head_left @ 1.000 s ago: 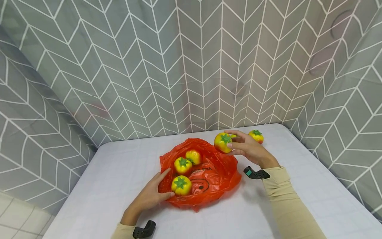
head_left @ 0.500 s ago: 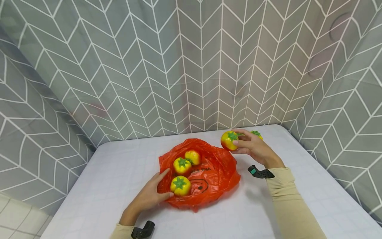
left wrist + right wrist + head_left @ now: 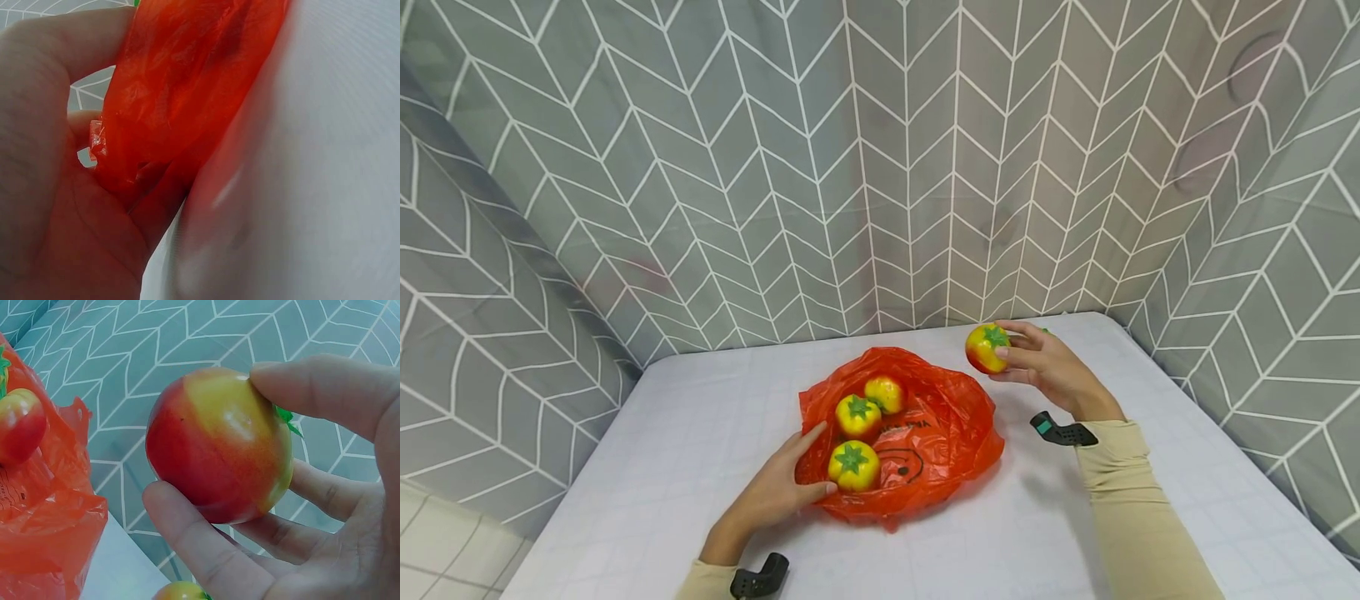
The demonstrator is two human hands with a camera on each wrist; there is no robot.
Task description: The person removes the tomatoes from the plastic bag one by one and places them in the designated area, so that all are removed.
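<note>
The glossy fruit (image 3: 219, 445), red and yellow with a green leaf cap, sits at the fingertips of the right hand (image 3: 1051, 367), just ahead of the palm and to its left. It appears lifted off the table (image 3: 700, 433). The right hand is clamped on it, thumb on one side and fingers on the other, with a gap between fruit and palm. Judging by its shine, it is probably a light, firm imitation whose smooth skin could slip or roll; bruising seems unlikely. The best hold would be around its widest part with thumb and fingers opposed, sparing the leaf cap, which may be the flimsiest bit.

Left of the right hand and nearer the person, the red bag (image 3: 951, 437) lies open. Its film looks thin and floppy, best taken by the rim.

The left hand (image 3: 778, 483) is curled round the bag's left side, the plastic lying between thumb and fingers. Just to the right of that hand are the nearest bagged fruit (image 3: 853, 467), the middle bagged fruit (image 3: 858, 417) and the farthest bagged fruit (image 3: 886, 393).

Behind the right hand's knuckles a green leaf tip (image 3: 1047, 331) peeks out; what bears it is hidden. Beyond both hands hangs the grey curtain (image 3: 880, 167).
</note>
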